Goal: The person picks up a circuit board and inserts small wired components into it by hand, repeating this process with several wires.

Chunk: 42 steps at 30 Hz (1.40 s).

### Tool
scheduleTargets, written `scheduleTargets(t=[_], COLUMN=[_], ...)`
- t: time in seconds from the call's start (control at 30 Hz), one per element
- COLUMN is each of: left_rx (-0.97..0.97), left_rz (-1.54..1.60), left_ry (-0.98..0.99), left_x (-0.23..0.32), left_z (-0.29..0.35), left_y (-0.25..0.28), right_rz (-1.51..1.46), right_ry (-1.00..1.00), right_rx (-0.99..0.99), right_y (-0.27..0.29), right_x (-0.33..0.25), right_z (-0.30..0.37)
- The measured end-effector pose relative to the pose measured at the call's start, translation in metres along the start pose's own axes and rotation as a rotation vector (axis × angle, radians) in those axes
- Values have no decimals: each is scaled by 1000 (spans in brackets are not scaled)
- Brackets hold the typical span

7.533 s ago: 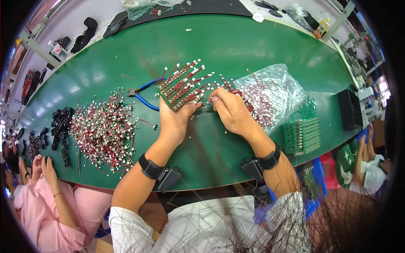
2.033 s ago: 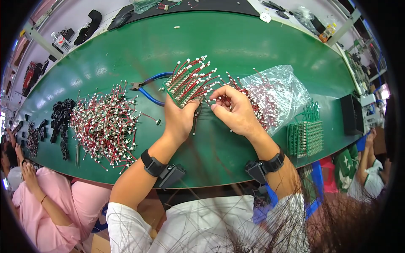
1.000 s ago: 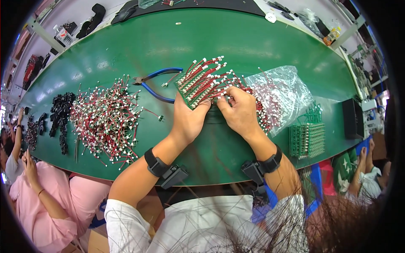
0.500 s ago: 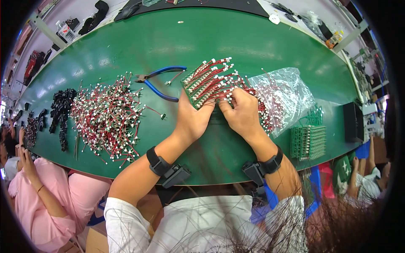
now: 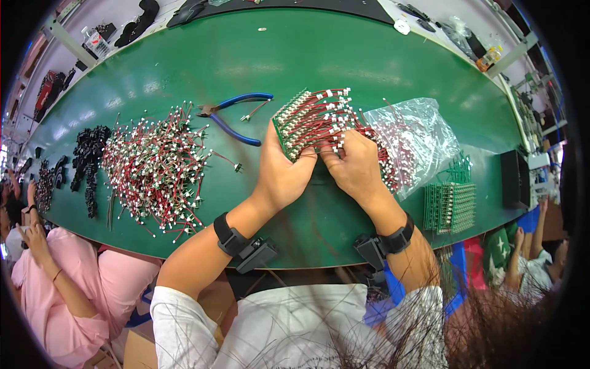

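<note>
My left hand (image 5: pixel 278 175) is closed on the left edge of a green circuit board panel (image 5: pixel 280 136), holding it tilted above the table. Rows of short red-and-dark cables (image 5: pixel 322 117) with white plugs stick out of the panel toward the right. My right hand (image 5: pixel 356 165) is at the panel's near right corner, thumb and forefinger pinched together on what looks like one of these cables. Its exact grip is partly hidden by the fingers. Both thumbs are close to each other. Right behind my right hand, more loose cables (image 5: pixel 399 163) spill from a clear plastic bag (image 5: pixel 424 126).
Blue-handled cutting pliers (image 5: pixel 236 132) lie left of the panel, beside a single cable. A large heap of cables (image 5: pixel 157 166) and black parts (image 5: pixel 91 150) are farther left. Stacked green boards (image 5: pixel 452 206) and a black box (image 5: pixel 515 178) stand right. A person in pink (image 5: pixel 61 289) sits left.
The panel has turned in my left hand, its cables now pointing more to the right and its face seen more edge-on. My right hand has shifted very slightly right.
</note>
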<state>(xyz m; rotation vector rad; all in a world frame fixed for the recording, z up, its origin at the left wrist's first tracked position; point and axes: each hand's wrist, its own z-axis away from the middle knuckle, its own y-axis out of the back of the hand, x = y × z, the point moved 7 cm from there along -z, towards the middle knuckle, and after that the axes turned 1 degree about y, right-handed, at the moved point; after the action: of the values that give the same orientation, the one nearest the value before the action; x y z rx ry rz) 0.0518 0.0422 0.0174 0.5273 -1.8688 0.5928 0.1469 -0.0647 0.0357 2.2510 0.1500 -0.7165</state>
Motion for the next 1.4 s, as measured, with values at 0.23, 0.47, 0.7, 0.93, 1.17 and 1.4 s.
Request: scheduleTargets(t=[0.23, 0.47, 0.7, 0.93, 1.17, 1.4], left_rx=[-31, -45, -60, 52, 136, 146], left_rz=[-93, -62, -5, -128, 10, -11], left_ry=[14, 58, 83, -65, 31, 51], left_x=[-3, -3, 6, -8, -13, -13], left_z=[1, 2, 2, -6, -16, -19], left_y=[0, -1, -7, 14, 28, 30], right_rz=[-1, -41, -34, -100, -243, -436], right_ry=[11, -8, -31, -118, -226, -323], right_rx=[5, 0, -55, -49, -30, -214], right_y=[1, 3, 0, 4, 12, 4], right_x=[-1, -4, 1, 0, 12, 8], right_z=[0, -1, 1, -7, -8, -4])
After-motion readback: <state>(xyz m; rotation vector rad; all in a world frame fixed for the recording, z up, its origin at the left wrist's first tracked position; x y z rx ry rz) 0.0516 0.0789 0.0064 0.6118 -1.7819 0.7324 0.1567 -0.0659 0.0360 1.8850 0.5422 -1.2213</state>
